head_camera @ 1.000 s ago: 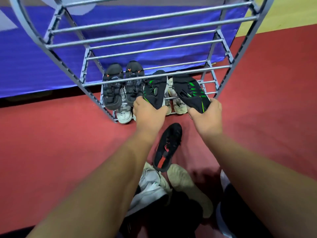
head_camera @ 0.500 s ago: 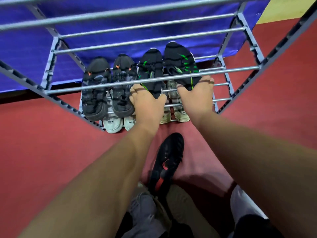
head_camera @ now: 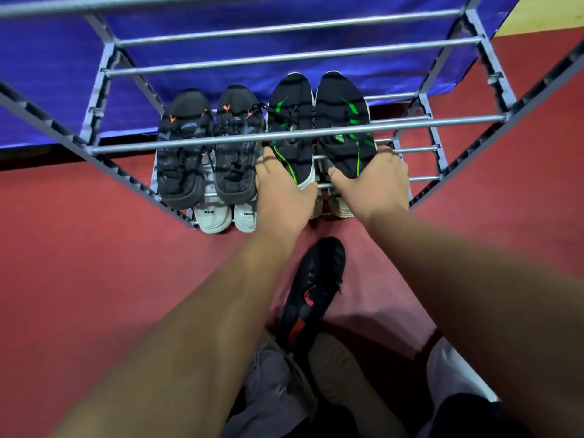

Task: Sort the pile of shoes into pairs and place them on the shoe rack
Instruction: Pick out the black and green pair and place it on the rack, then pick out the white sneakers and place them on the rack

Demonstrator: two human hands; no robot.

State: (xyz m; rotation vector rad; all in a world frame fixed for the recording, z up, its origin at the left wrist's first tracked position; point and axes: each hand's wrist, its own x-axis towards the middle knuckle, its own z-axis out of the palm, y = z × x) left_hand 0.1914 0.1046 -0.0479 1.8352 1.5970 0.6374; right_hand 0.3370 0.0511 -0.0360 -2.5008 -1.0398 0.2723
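Note:
Two black shoes with green stripes lie side by side on a middle shelf of the grey metal shoe rack (head_camera: 300,134). My left hand (head_camera: 281,194) grips the heel of the left green-striped shoe (head_camera: 290,121). My right hand (head_camera: 376,181) grips the heel of the right green-striped shoe (head_camera: 341,121). A black pair with orange marks (head_camera: 208,143) sits to their left on the same shelf. On the shelf below, a white pair (head_camera: 227,216) shows its heels, and another pale pair is mostly hidden under my hands.
On the red floor near me lies a black shoe with red marks (head_camera: 313,289), a beige shoe (head_camera: 341,371) and a grey-white shoe (head_camera: 271,384). A blue cloth (head_camera: 47,74) hangs behind the rack. The upper rack bars cross above the shelves.
Both hands have pushed the green-striped shoes further in onto the shelf and straightened them side by side. The view has moved closer to the rack.

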